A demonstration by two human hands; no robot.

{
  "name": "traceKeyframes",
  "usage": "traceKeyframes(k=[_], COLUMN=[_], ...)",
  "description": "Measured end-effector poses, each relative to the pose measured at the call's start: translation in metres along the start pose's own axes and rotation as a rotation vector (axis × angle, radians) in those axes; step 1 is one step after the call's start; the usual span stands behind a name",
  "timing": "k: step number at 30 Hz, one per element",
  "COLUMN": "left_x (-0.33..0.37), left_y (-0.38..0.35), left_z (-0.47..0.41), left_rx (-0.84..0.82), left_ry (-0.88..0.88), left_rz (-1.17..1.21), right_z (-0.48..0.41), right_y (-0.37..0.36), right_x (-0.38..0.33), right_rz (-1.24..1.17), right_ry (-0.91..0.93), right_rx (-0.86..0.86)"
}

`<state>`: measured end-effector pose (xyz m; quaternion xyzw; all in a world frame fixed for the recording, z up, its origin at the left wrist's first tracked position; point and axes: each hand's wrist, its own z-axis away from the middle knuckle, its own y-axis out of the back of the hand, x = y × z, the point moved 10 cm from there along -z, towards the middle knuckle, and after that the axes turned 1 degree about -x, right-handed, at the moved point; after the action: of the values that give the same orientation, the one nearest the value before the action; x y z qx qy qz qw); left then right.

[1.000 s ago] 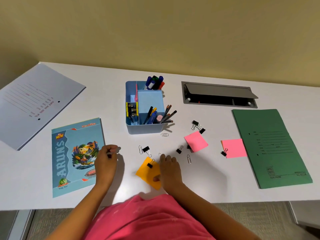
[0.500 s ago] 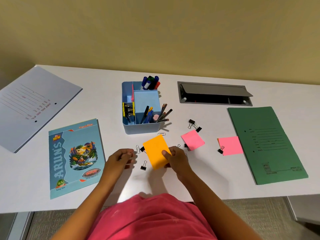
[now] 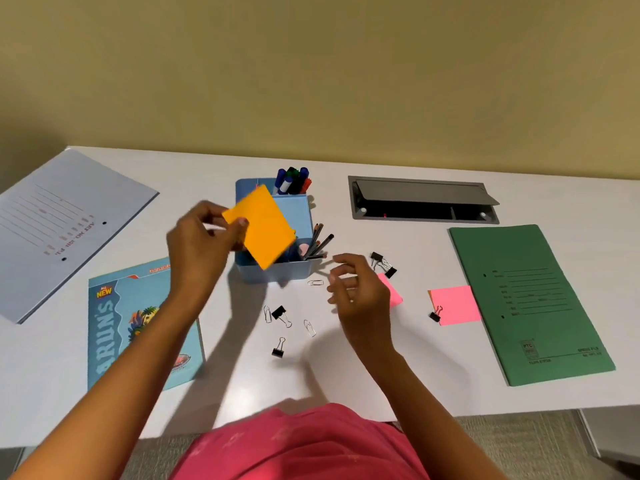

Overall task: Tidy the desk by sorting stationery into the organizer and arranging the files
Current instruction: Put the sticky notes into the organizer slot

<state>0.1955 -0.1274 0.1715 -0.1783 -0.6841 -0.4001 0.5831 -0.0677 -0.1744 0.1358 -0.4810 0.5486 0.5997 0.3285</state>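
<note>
My left hand [image 3: 201, 244] pinches an orange sticky-note pad [image 3: 260, 226] and holds it in the air, tilted, in front of the blue desk organizer [image 3: 277, 273]. The organizer holds markers [image 3: 292, 180] at the back and pens [image 3: 318, 242] at the right. My right hand [image 3: 356, 292] hovers to the organizer's right, fingers curled and apart, holding nothing. It partly covers a pink sticky pad [image 3: 393, 292]. Black binder clips [image 3: 281, 315] and wire paper clips [image 3: 310, 328] lie loose on the white desk [image 3: 346, 372].
A green file [image 3: 530, 303] lies at the right with another pink sticky pad [image 3: 455, 304] beside it. A blue notebook [image 3: 135, 323] and a pale file [image 3: 59, 226] lie at the left. A grey cable hatch [image 3: 422, 199] sits behind.
The orange pad passed from my right hand to my left hand and rose up in front of the organizer. My right hand let go and moved right.
</note>
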Motion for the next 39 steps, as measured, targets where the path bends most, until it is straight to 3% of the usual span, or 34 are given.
traceKeyframes(k=[4,9,14,19,26,30,39], left_x=[0.003,-0.019,-0.031,-0.034,-0.051,-0.053,-0.055], left_y=[0.008,-0.021,-0.035,-0.044,-0.064,-0.059,-0.049], left_z=[-0.043,-0.073,-0.082,-0.089,-0.095,-0.1,-0.079], left_rx=[0.216,0.266,0.308,0.274,0.106,0.092,0.013], left_ry=[-0.074,-0.1,-0.062,-0.072,0.006,0.039,0.127], left_rz=[0.01,-0.188,-0.306,-0.346,-0.312,-0.278,0.011], right_z=[-0.011,-0.027,-0.041,-0.047,-0.062,-0.069,-0.083], right_y=[0.032,0.058,0.054,0.034,0.035,0.039,0.06], right_x=[0.004,0.054,0.123,0.164,0.164,0.158,0.091], right_rz=[0.047,0.279,0.544,0.867,0.894,0.764,0.601], right_ry=[0.034,-0.065,-0.298,-0.336,-0.456,-0.476,-0.252], right_rx=[0.164,0.274,0.107,-0.04,-0.016,-0.002,0.188])
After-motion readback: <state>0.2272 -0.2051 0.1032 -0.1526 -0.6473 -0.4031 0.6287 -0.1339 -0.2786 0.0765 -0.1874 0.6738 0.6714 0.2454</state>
